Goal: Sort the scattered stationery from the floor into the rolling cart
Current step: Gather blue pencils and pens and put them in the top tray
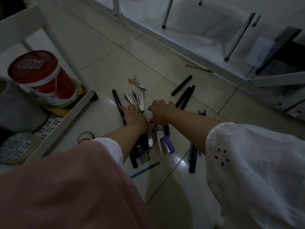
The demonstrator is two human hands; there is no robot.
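One black marker (117,103) touching left hand's (135,115) outer edge, fingers relaxed | right hand (162,112) curled beside fanned pens (151,136), hold unclear

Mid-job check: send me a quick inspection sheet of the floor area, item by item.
Surface: pale glossy floor tiles, dimly lit.
Job's things: black marker pens and coloured pens scattered; clear tape roll on floor; white rolling cart at left.
Clutter: red-lidded tub and patterned tape roll in cart.
Grippers: left hand touches long black marker; right hand curled alongside; grips unclear.
Cables: nothing seen.
Surroundings: white metal furniture legs beyond.
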